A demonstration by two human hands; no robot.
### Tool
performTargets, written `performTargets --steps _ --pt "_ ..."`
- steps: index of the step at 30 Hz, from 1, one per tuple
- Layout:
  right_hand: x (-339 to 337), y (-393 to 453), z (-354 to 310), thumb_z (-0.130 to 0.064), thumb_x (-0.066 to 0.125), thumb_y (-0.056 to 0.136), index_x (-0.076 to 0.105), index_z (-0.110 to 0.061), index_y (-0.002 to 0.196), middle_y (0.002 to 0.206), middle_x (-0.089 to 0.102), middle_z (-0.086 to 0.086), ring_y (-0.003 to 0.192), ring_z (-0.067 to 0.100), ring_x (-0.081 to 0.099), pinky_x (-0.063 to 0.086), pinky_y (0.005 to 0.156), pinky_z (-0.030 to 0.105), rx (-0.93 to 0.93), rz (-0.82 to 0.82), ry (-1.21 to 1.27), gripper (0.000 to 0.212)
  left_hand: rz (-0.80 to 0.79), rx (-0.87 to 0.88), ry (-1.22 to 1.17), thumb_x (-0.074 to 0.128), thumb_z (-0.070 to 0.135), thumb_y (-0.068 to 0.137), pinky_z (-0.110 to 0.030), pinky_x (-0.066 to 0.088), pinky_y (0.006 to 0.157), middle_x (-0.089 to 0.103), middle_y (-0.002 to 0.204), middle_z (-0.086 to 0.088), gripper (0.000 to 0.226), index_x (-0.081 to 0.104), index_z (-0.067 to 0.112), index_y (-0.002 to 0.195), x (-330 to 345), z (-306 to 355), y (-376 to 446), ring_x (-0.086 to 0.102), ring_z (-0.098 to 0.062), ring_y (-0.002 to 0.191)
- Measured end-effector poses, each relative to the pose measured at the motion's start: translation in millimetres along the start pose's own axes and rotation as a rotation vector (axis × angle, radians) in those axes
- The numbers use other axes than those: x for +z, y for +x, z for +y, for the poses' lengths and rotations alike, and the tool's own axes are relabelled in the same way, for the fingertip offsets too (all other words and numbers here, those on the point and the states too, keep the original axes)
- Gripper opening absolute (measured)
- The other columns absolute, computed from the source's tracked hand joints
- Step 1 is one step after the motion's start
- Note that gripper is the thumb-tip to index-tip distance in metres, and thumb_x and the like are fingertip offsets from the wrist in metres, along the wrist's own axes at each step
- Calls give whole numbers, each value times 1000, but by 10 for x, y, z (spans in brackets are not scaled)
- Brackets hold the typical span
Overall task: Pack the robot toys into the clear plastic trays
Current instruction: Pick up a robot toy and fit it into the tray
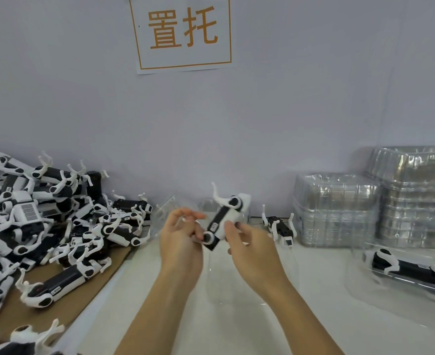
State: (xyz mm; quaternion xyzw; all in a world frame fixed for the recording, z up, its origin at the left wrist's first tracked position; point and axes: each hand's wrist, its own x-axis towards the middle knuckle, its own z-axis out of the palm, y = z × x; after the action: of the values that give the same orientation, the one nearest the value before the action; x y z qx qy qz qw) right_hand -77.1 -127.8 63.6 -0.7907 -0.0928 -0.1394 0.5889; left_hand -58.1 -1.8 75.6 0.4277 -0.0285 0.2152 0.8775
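We hold one robot toy (222, 221) above the surface between both grips — left hand (183, 234) and right hand (247, 242) pinching its body. Seemingly light, rigid plastic; thin legs look fragile — grasp the body.

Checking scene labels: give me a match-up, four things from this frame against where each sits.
Things:
1. black-and-white robot toy in both hands
2. heap of black-and-white robot toys
3. stacks of clear plastic trays
4. robot toy packed in a clear tray

Places:
A. far right, near edge
B. centre, held up
C. right, against the wall
D. left, on brown cardboard

Pairs: 1-B, 2-D, 3-C, 4-A
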Motion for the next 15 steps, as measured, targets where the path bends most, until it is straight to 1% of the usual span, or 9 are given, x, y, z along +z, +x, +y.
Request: performTargets --steps 1,3,5,7,8,10,11,13,15 --pt "-2 13 1 -52 53 94 73 -27 98 88 74 -13 86 3 68 56 86 35 18 30 65 32 -82 2 42 36 -13 98 -16 37 46 63 71 -7 34 53 11 82 59 -62 -62 41 -10 41" --pt "-42 23 -3 -52 55 94 73 -31 96 89 75 -10 89 5 69 57 87 40 84 77 180 28 -234 1 137 38 -10 99 -21 45 53 66 74 -9 38 60 14 80 131 -157 -153 48 -14 46" --pt "-98 30 -8 -51 54 96 73 -27 98 91 76 -4 91 14 72 60 83 39 209 80 375 31 -370 -10 233 41 -8 99 -31 51 69 71 82 -13 40 64 19 81 153 -186 -200 58 -20 57" --pt "-160 51 4 -50 54 96 71 -17 98 98 76 5 95 24 73 58 80 39 310 57 565 37 -480 -25 291 44 -8 97 -40 48 84 70 87 -17 30 61 16 91 153 -173 -230 64 -24 68" --pt "-190 62 16 -51 55 96 69 -14 96 101 75 8 96 27 73 58 81 40 334 44 623 39 -520 -28 321 47 -7 93 -40 47 87 69 87 -17 27 60 18 94 156 -167 -249 64 -25 71" --pt "-229 77 49 -48 59 95 69 -11 96 98 75 10 93 26 73 58 81 41 330 25 690 38 -592 -23 394 50 2 84 -35 48 84 68 87 -14 25 61 22 95 182 -175 -295 65 -24 75" --pt "-243 82 59 -44 61 95 69 -10 96 93 75 9 87 23 73 58 78 39 311 23 708 35 -632 -14 421 50 5 81 -33 49 82 68 87 -13 24 61 21 94 201 -186 -314 66 -23 78" --pt "-273 95 86 -32 66 93 68 -12 90 80 71 3 72 16 68 54 72 34 284 26 735 21 -694 -4 439 48 6 79 -35 48 82 68 90 -14 23 62 17 94 232 -198 -343 65 -24 85" --pt "-309 124 127 -22 67 93 68 -12 89 75 67 3 65 17 60 54 68 32 300 43 760 11 -736 -9 420 46 4 80 -39 48 85 69 95 -16 25 64 13 94 228 -199 -347 64 -27 90"
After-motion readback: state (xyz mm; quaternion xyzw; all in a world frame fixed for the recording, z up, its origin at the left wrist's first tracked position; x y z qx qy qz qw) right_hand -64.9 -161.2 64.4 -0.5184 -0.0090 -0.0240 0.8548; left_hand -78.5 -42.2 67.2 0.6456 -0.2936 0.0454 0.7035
